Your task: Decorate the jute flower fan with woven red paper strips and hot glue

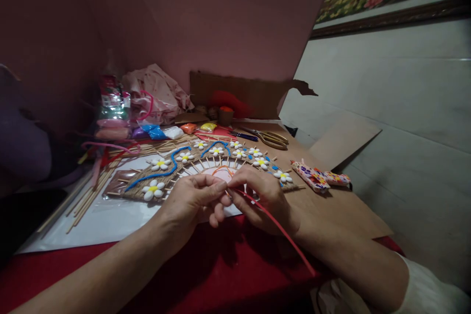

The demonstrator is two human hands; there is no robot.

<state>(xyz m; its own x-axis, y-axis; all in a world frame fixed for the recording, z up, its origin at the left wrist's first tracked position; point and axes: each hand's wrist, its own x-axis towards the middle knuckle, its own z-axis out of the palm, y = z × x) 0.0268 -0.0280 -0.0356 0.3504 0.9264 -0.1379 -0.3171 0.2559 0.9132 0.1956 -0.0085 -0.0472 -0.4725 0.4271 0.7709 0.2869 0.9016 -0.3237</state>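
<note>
My left hand point(200, 198) and my right hand point(261, 198) meet at the middle, their fingertips pinched close together on a red cord point(281, 229). The cord's long end trails down to the lower right, past my right hand. A thin orange loop point(222, 169) shows just above my fingertips; whether it joins the red cord I cannot tell. Behind my hands lies a fan-shaped piece wound with twine point(198, 159) on wooden sticks, with white flowers point(153, 190) with yellow centres and a wavy blue line point(167, 171) on it. My hands hide part of its lower edge.
Scissors point(270, 138) and a floral-patterned pouch point(312, 176) lie on brown cardboard point(338, 211) at right. Loose wooden sticks point(86, 198) rest at left. Small packets of coloured clay point(154, 131) and a pink cloth bag point(158, 91) are at the back. A red cloth point(206, 274) covers the front edge.
</note>
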